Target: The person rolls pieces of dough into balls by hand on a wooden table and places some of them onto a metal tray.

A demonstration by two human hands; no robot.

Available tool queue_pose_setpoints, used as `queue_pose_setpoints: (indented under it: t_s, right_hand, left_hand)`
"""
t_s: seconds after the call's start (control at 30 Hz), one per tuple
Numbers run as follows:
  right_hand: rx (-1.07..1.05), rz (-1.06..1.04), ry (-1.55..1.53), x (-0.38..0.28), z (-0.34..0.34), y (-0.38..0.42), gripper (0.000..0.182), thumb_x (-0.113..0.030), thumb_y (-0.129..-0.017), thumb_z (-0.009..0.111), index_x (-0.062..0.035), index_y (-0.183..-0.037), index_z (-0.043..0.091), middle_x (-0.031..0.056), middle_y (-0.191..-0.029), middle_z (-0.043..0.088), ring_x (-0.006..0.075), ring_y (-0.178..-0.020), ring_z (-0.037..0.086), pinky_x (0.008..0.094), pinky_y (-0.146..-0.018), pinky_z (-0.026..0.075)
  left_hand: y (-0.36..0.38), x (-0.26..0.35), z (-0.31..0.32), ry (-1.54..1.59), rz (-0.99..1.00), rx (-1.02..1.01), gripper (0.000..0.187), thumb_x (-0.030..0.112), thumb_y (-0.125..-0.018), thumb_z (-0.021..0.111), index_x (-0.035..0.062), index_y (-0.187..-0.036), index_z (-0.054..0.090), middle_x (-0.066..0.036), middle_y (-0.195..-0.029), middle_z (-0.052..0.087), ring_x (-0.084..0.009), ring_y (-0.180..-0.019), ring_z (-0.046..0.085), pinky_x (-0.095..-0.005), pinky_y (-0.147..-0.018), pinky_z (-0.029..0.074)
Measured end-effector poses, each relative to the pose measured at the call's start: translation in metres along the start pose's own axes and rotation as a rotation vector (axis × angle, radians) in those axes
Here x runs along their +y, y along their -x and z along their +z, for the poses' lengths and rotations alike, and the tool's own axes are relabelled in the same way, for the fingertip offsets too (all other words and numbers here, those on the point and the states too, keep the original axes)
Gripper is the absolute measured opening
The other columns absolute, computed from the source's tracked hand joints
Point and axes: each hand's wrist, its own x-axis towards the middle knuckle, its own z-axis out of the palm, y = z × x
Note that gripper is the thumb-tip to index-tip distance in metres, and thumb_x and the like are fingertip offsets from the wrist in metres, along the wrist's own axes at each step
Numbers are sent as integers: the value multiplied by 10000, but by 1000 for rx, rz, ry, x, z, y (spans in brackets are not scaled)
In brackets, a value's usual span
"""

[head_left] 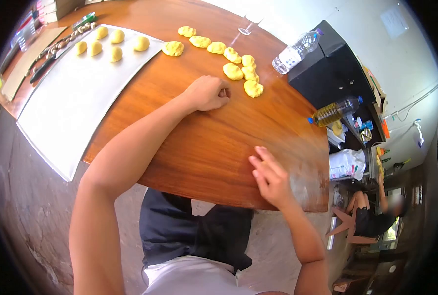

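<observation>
My left hand is on the wooden table, its fingers curled in; anything inside them is hidden from me. Just beyond it, a line of rough yellow dough lumps curves across the wood, with the nearest lump to the right of my knuckles. My right hand hovers over or rests on the table near the front edge, fingers stretched and slightly apart, holding nothing. To the left, several smooth dough balls sit at the far end of a white sheet-covered tray.
A clear water bottle and a bottle of yellow oil lie at the right, by a black box. A drinking glass stands at the back. Left of the tray lies a dark-handled knife. Another person sits at far right.
</observation>
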Motion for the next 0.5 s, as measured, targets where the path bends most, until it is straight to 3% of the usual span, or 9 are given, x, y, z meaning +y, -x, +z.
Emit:
queue_pose_setpoints:
  t_s: [0.07,0.13,0.2,0.37,0.4,0.43,0.5]
  right_hand:
    - [74,164,84,27,-3,7,378,-189,-922,704,1,-1249,707,260,-1411,605,443,-1332,554,501,-1112,467]
    - [167,176,195,53,3,-20,409,-214,-910,729,0,-1257,703,276,-1382,620,456,-1327,553,501,-1140,442]
    - [224,234,111,70,18,-50,420,-216,-905,730,-2,-1265,696,275,-1409,600,462,-1346,533,505,-1167,410]
    - [56,91,-139,-4,22,-40,406,-143,-927,692,-9,-1310,672,242,-1466,565,457,-1425,451,508,-1214,345]
    - [36,79,-124,-15,12,-25,407,-99,-910,712,-13,-1306,679,225,-1450,584,433,-1398,503,480,-1181,406]
    - [26,71,-125,-15,7,-10,407,-99,-910,712,-13,-1306,679,225,-1450,584,433,-1398,503,480,-1181,406]
    - [67,83,-87,-7,-4,10,369,-109,-854,785,20,-1191,710,201,-1320,670,389,-1233,640,428,-1037,535]
  left_hand:
    - [-2,3,0,19,20,-41,198,178,-845,712,35,-975,756,-154,-865,748,-304,-816,727,-406,-771,568]
    - [-3,5,1,0,-30,-14,198,173,-848,708,36,-982,757,-150,-868,749,-299,-817,727,-405,-773,564]
    - [-2,7,1,3,-12,-33,198,172,-848,707,35,-983,756,-147,-874,751,-296,-824,728,-404,-779,565]
    - [-2,4,1,12,-49,-20,208,182,-848,714,33,-989,753,-145,-907,757,-299,-855,730,-407,-809,570]
    - [-1,5,2,18,-58,-14,208,182,-848,714,33,-989,753,-145,-907,757,-299,-855,730,-407,-809,570]
    - [-1,6,2,8,-52,-21,207,183,-851,715,33,-989,752,-146,-908,756,-299,-855,729,-410,-808,568]
    - [0,3,-2,-9,-50,-20,206,183,-854,715,32,-989,751,-147,-908,756,-299,-855,729,-412,-808,567]
